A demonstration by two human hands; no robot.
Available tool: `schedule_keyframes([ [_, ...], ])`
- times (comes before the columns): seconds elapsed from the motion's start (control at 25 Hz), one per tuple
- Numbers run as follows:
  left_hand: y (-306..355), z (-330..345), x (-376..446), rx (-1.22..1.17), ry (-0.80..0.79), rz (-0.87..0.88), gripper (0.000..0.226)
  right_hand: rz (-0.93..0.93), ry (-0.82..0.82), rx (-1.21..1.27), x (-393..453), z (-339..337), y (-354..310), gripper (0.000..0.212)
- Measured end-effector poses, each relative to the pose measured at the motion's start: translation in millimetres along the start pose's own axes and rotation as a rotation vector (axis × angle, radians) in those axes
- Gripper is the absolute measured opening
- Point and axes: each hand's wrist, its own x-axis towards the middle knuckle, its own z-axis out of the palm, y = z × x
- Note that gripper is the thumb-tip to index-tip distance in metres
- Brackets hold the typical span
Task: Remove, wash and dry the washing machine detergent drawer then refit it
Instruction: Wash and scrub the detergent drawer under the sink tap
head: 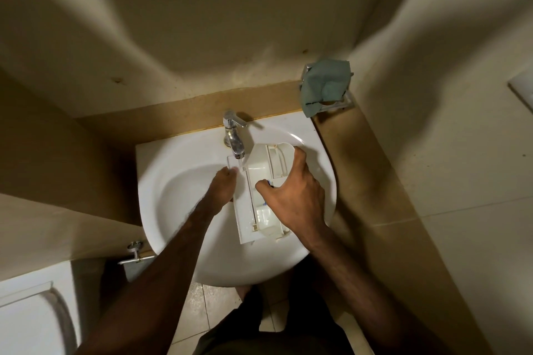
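Note:
The white plastic detergent drawer [259, 173] lies tilted in the white sink [178, 210], its front panel toward the left. Water runs from the chrome tap [233, 138] onto the drawer's far left corner. My left hand [223, 186] grips the drawer's front panel from the left, fingertips under the stream. My right hand [294, 190] spreads over the compartments and holds the drawer's right side, thumb inside near a small blue part.
A green cloth [326, 86] hangs over a metal soap holder on the ledge at the back right. A toilet [31, 317] stands at lower left, with a wall valve [134, 253] beside the sink. Beige walls close in on three sides.

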Motion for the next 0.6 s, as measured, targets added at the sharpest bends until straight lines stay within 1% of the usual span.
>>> schedule_keyframes([
  [0.04,-2,-2,-2,-0.029,-0.085,-0.004,0.036,0.004,0.001,0.004,0,1,0,0.084],
  [0.08,-4,-4,-2,-0.032,-0.129,-0.005,0.03,0.004,0.002,0.007,0,2,0,0.084],
  [0.12,-6,-5,0,-0.025,-0.123,0.005,0.028,0.01,0.004,0.007,0,2,-1,0.084],
  [0.16,-3,-4,-2,-0.011,-0.089,0.019,0.03,0.021,0.006,0.01,-1,3,-1,0.085],
  [0.28,2,1,-2,0.019,0.081,0.076,0.052,0.091,0.021,0.057,-3,1,1,0.086],
  [0.32,4,5,-3,-0.006,0.103,0.062,0.052,0.115,0.035,0.075,-3,0,1,0.086],
  [0.4,11,8,-3,-0.066,0.069,0.052,0.043,0.14,0.056,0.092,-1,1,1,0.086],
  [0.52,6,6,1,-0.08,-0.076,0.039,0.016,0.142,0.074,0.092,-1,2,0,0.086],
  [0.56,4,3,0,-0.07,-0.104,0.03,0.013,0.139,0.078,0.097,-1,2,0,0.086],
  [0.6,1,2,1,-0.057,-0.088,0.038,0.012,0.136,0.078,0.1,-1,3,1,0.086],
])
